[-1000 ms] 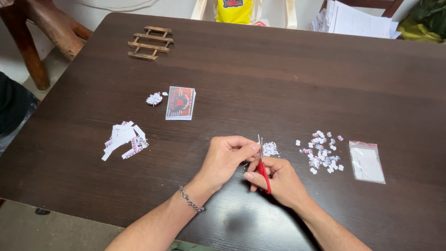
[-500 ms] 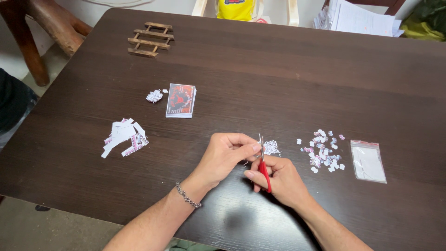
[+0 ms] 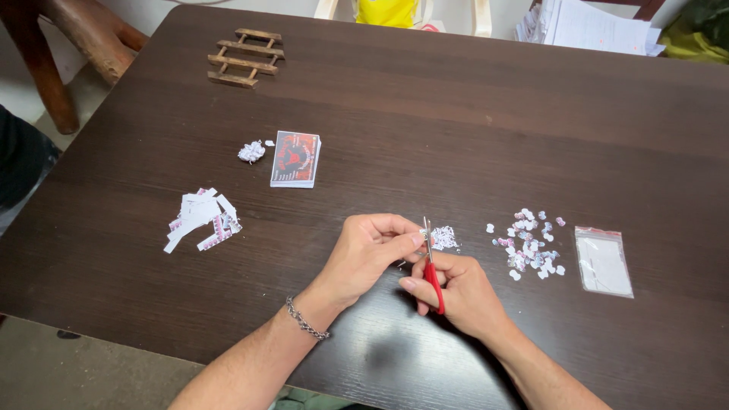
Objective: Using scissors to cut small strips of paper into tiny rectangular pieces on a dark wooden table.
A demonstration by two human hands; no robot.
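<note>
Gripping red-handled scissors (image 3: 431, 275), the right hand (image 3: 456, 292) snips a paper scrap pinched by the left hand (image 3: 368, 254); a flat clear plastic bag (image 3: 603, 260) lies nearby.

What the left hand (image 3: 370, 254) pinches is too small to tell. Its fingers (image 3: 395, 241) hide the lower blades of the red scissors (image 3: 433, 275). The far paper stack (image 3: 588, 26) and yellow object (image 3: 387, 11) are cut off.

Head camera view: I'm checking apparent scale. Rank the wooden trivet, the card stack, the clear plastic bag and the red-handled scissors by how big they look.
1. Wooden trivet, though farthest away.
2. Card stack and clear plastic bag: too alike to rank.
3. Red-handled scissors, partly hidden in the right hand.
</note>
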